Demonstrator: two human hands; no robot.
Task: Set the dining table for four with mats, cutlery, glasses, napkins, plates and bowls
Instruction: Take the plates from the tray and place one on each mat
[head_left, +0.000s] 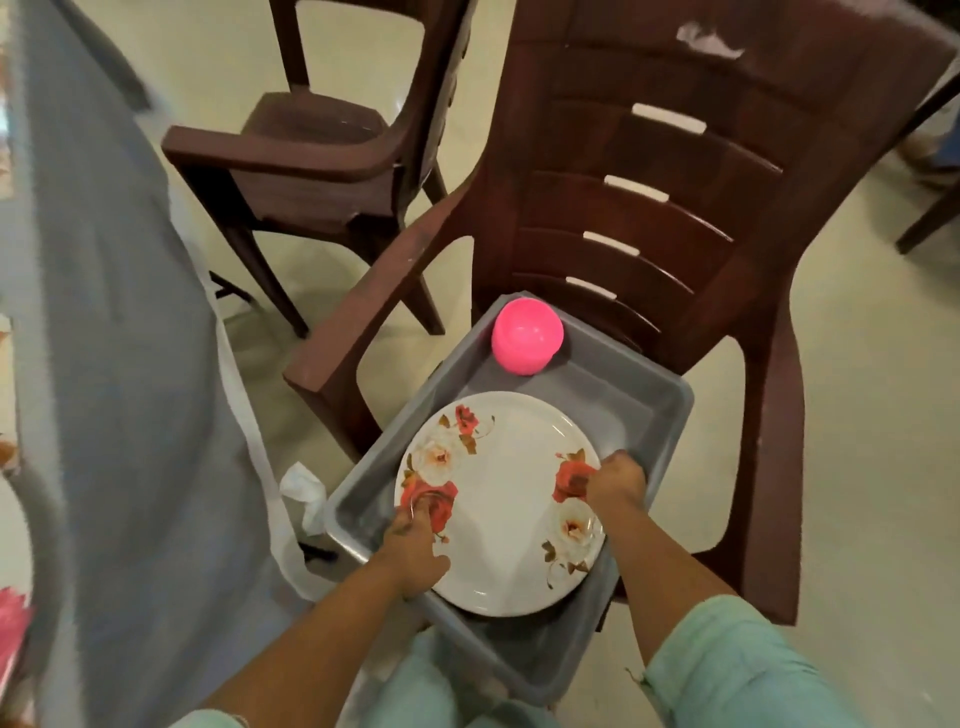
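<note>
A white plate (501, 499) with red and cream roses lies tilted in a grey plastic tub (618, 395) that rests on a brown plastic chair. My left hand (415, 545) grips the plate's left rim, thumb on a red rose. My right hand (615, 480) grips the right rim. A pink bowl (526, 335) sits upside down in the tub's far corner. The dining table (104, 364), under a blue-grey cloth, runs down the left side.
The brown chair (675, 208) holding the tub stands straight ahead, and a second brown chair (311, 156) stands behind it to the left. A crumpled white napkin (304, 486) lies on the floor beside the tub. Another chair leg (930, 218) shows at far right.
</note>
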